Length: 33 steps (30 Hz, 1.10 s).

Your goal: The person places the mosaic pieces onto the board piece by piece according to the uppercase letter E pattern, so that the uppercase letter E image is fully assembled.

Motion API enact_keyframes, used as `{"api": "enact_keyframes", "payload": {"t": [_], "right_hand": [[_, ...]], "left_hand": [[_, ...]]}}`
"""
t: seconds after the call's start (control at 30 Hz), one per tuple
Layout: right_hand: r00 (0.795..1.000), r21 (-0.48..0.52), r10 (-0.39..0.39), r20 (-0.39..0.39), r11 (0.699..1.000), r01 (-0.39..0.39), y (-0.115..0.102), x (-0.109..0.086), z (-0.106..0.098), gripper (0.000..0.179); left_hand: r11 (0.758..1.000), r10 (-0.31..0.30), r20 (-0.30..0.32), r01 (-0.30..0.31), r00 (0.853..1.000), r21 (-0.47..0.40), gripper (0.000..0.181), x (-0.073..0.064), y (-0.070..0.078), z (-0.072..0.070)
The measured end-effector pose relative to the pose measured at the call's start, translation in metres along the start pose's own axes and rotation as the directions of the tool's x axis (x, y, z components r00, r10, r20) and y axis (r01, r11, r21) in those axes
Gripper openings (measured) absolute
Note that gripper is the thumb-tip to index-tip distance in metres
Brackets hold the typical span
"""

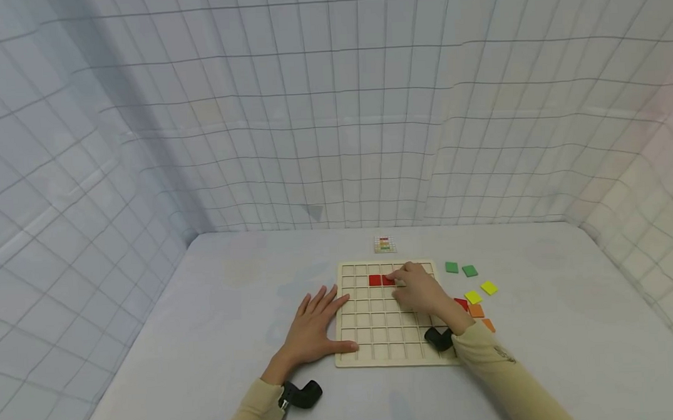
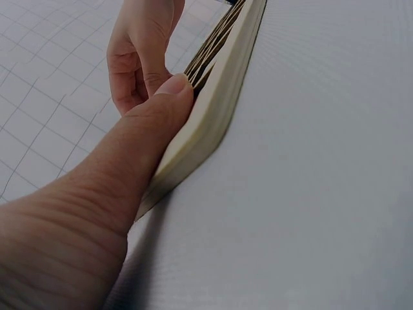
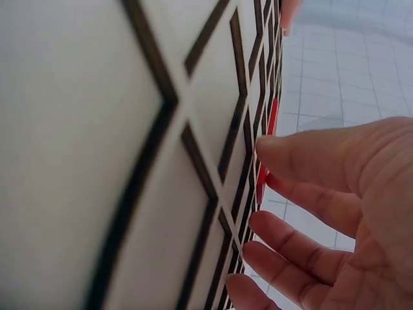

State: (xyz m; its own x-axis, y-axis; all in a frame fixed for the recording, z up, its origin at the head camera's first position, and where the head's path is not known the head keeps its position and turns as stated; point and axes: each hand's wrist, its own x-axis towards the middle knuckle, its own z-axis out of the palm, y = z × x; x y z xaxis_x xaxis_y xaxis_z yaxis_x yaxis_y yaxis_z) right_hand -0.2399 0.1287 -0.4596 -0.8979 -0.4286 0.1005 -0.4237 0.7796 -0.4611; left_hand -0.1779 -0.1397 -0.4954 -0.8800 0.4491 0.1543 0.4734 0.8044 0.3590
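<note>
A pale wooden grid board (image 1: 378,336) lies flat in front of me. My left hand (image 1: 310,333) rests at its left side with fingers spread, the thumb (image 2: 161,106) over the board's edge near the front corner. Two red square tiles sit side by side in an upper row: the left tile (image 1: 375,280) is uncovered, and the right tile (image 1: 387,280) is partly hidden by a finger. My right hand (image 1: 421,291) reaches over the board, its index fingertip touching that right tile. In the right wrist view the thumb (image 3: 303,155) stands apart from the index finger.
Right of the board lie green tiles (image 1: 470,270), yellow tiles (image 1: 489,287), orange tiles (image 1: 476,311) and another red tile (image 1: 461,303), partly behind the right forearm. A small pattern card (image 1: 385,244) lies beyond the board. Grid-lined white curtains (image 1: 333,141) enclose the table.
</note>
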Motion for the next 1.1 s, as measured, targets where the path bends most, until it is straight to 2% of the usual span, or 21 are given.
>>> {"api": "enact_keyframes", "payload": {"t": [0.13, 0.37, 0.53, 0.67, 0.87, 1.1], "right_hand": [[0.997, 0.003, -0.071, 0.006, 0.997, 0.071, 0.005, -0.007, -0.001, 0.034], [0.986, 0.093, -0.156, 0.063, 0.984, 0.150, 0.009, -0.022, -0.009, 0.029], [0.983, 0.117, -0.184, 0.020, 0.977, 0.181, 0.014, -0.040, -0.014, 0.024], [0.991, 0.120, -0.130, -0.041, 0.984, 0.134, 0.018, -0.056, -0.022, 0.020], [0.993, 0.086, 0.023, -0.113, 0.996, -0.013, 0.028, -0.074, -0.038, 0.017], [0.980, -0.028, 0.174, -0.096, 0.984, -0.177, 0.044, -0.085, -0.046, 0.022]], "left_hand": [[1.000, -0.003, 0.003, 0.003, 1.000, 0.002, 0.098, 0.000, 0.001, -0.001], [1.000, 0.004, -0.009, -0.004, 1.000, -0.001, 0.098, 0.000, -0.001, 0.001], [1.000, 0.015, -0.016, -0.015, 1.000, -0.003, 0.098, 0.000, -0.002, 0.003], [1.000, 0.010, -0.011, -0.010, 1.000, -0.002, 0.098, 0.000, -0.002, 0.003], [1.000, 0.000, -0.001, 0.000, 1.000, 0.014, 0.098, 0.002, -0.003, 0.004], [1.000, -0.015, 0.020, 0.015, 1.000, 0.012, 0.099, 0.001, -0.002, 0.003]]}}
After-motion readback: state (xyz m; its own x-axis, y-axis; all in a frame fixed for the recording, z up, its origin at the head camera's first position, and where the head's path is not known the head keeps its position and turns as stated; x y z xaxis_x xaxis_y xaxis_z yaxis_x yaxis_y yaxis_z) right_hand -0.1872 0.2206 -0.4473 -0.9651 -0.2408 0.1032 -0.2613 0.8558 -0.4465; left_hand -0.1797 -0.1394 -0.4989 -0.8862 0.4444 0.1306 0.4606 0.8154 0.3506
